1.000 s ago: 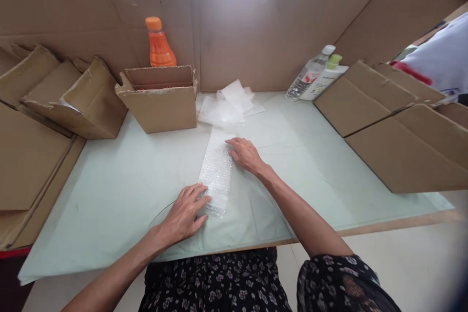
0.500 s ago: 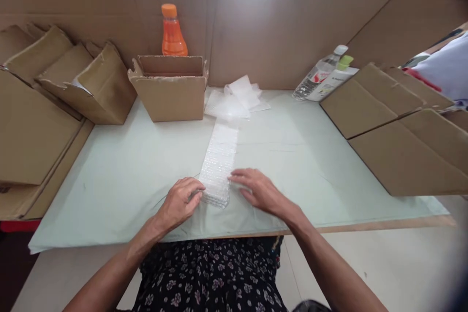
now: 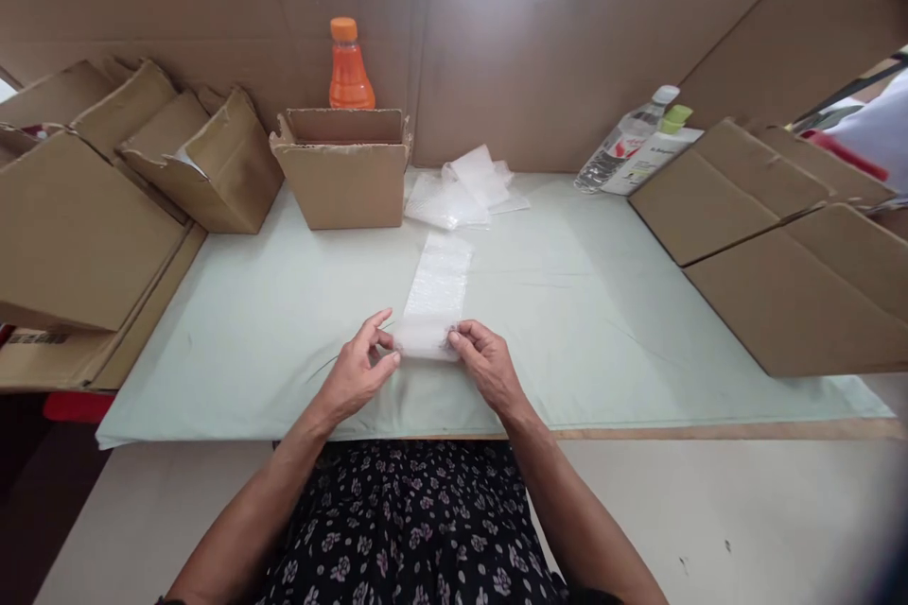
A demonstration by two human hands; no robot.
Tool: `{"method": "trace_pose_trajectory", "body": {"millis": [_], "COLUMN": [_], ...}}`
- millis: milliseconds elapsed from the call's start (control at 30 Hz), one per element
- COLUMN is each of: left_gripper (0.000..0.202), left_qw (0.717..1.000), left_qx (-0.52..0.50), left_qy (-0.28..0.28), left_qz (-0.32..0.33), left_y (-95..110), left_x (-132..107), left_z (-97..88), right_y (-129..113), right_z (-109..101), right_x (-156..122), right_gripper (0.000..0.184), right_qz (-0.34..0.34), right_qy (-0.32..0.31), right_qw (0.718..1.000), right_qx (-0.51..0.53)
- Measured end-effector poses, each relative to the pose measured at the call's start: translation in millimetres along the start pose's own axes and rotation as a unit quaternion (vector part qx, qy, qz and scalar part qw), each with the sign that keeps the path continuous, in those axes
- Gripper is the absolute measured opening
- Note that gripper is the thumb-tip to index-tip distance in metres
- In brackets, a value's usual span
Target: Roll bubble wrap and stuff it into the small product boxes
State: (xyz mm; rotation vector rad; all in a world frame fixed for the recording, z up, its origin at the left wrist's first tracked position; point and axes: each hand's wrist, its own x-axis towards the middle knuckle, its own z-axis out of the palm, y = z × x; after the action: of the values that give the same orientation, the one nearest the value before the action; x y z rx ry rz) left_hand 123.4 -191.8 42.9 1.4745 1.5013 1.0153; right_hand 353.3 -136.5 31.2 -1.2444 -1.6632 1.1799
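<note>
A strip of clear bubble wrap (image 3: 438,276) lies lengthwise on the pale green cloth in front of me. Its near end is folded or rolled over into a whitish band. At the right end of that band, my right hand (image 3: 488,361) pinches the wrap between thumb and fingers. My left hand (image 3: 360,371) is at the opposite end, thumb and a bent finger on the edge, forefinger raised. Whether anything lies inside the fold, I cannot tell. Beyond the strip is a loose pile of translucent white pouches or sheets (image 3: 464,189).
An open cardboard box (image 3: 355,184) stands at the back, an orange bottle (image 3: 351,76) behind it. More boxes (image 3: 234,170) crowd the left, and others (image 3: 801,274) the right. A clear bottle (image 3: 624,142) and a white tube (image 3: 653,161) lean at back right. Cloth covers the table (image 3: 602,340).
The near end of the bubble wrap has been turned over away from me, shortening the strip. My right hand has closed on its right edge; my left has shifted slightly forward. The view has shifted a little.
</note>
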Motion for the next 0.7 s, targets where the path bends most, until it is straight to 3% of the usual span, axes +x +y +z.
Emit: {"method": "trace_pose_trajectory", "body": {"millis": [67,167,233,300,367,433,500,567,633,700], "left_gripper": [0.058,0.054,0.052,0.048,0.043,0.037,0.036,0.040,0.042,0.039], "left_qw": [0.999,0.994,0.989,0.982,0.975,0.969,0.962,0.957,0.956,0.963], "left_qx": [0.039,0.101,0.144,0.184,0.214,0.228,0.232,0.230,0.223,0.218], "left_qy": [0.019,0.043,0.040,0.035,0.048,0.068,0.060,0.015,-0.028,-0.030], "left_qz": [-0.009,-0.007,0.006,0.018,0.033,0.070,0.128,0.178,0.186,0.154], "left_y": [-1.0,-3.6,-6.1,-8.4,-9.6,-8.8,-6.0,-2.2,0.8,1.4], "left_x": [8.8,24.8,32.8,36.8,36.3,31.3,22.8,13.4,6.5,4.6], "left_z": [12.7,27.5,33.0,35.2,33.9,28.9,21.8,16.0,14.2,16.4], "right_y": [3.2,4.6,2.9,2.2,4.0,7.3,9.0,7.0,1.3,-6.4], "right_z": [-2.0,-6.1,-7.0,-4.9,-1.0,1.9,2.0,-0.5,-4.5,-9.4], "right_x": [-3.7,-14.6,-21.2,-23.3,-20.3,-14.4,-8.8,-5.4,-4.3,-5.5], "right_gripper": [0.023,0.031,0.030,0.030,0.029,0.024,0.022,0.023,0.023,0.022], "right_qz": [-0.014,-0.090,-0.153,-0.198,-0.221,-0.226,-0.222,-0.209,-0.192,-0.185], "right_qy": [0.053,0.128,0.097,0.026,-0.031,-0.049,-0.049,-0.067,-0.102,-0.109], "right_qw": [0.996,0.969,0.953,0.933,0.910,0.898,0.901,0.908,0.915,0.923], "right_qx": [-0.071,-0.191,-0.245,-0.300,-0.350,-0.375,-0.370,-0.357,-0.340,-0.319]}}
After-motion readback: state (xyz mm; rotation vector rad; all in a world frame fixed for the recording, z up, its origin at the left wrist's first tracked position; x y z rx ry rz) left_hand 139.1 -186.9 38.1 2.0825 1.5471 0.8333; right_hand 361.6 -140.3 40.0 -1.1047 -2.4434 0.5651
